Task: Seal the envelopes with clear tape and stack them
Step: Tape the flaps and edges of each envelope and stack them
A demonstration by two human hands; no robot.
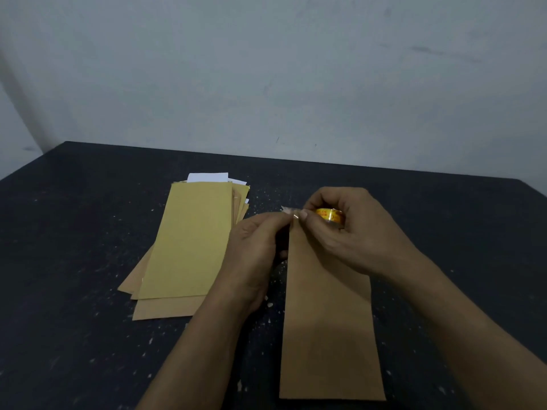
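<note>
A long brown envelope (328,327) lies lengthwise on the dark table (74,335) in front of me. Its far end is under my hands. My right hand (355,229) grips a small roll of clear tape (330,216) with a yellow core, just above that far end. My left hand (257,250) pinches the free end of the tape strip (288,211) beside the right thumb. To the left lies a loose pile of brown and yellow envelopes (189,247), with white paper (207,177) sticking out at its far end.
The table is black with small white specks and scraps. A pale wall (266,69) rises right behind the table's far edge. Both forearms reach in from the bottom of the view.
</note>
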